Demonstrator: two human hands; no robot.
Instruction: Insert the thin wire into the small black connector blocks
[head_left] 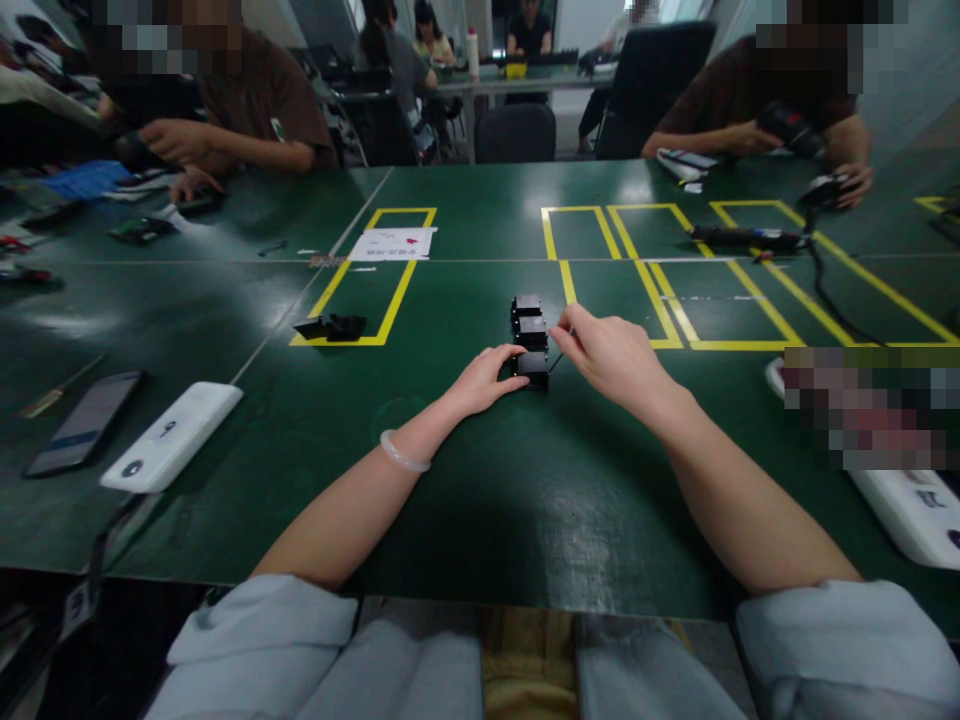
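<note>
Several small black box-shaped parts (529,328) stand in a short row on the green table in front of me. My left hand (481,382) holds the nearest black block (533,370) between thumb and fingers from its left side. On the right, my right hand (611,350) pinches a thin dark rod-like tool (556,364) that slants down to the side of the same block. Its tip is too small to make out, and its exact kind cannot be told.
Yellow tape rectangles mark the green table (465,510). Left lie a white device (174,437), a phone (86,422) and black pieces (330,327) beyond. A printed paper (394,243) lies farther off. Another white device (911,510) is at right. Co-workers sit opposite, holding dark power tools.
</note>
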